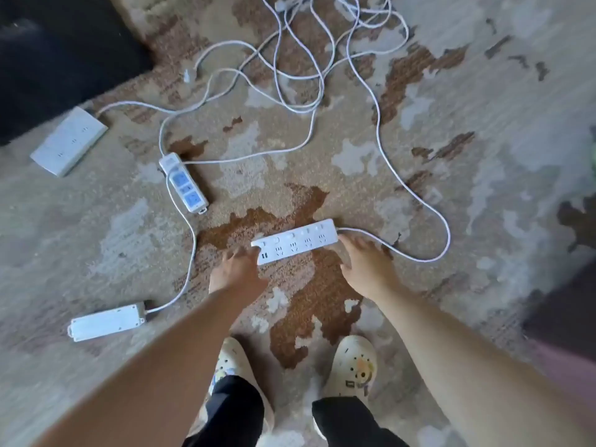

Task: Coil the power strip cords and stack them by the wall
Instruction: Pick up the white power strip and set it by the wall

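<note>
Several white power strips lie on a patterned carpet (451,156). A long white strip (295,241) lies straight ahead; my left hand (237,269) reaches its left end and my right hand (366,266) its right end, fingers spread, both touching or nearly touching it. Its cord (419,201) loops off to the right. A strip with blue sockets (183,182) lies to the left, a flat wide strip (69,141) at far left, and another white strip (108,322) at lower left. Their cords (300,59) tangle at the top.
A dark piece of furniture (58,53) fills the upper left corner. Another dark object (561,311) sits at the right edge. My feet in cream clogs (351,366) stand just below the hands.
</note>
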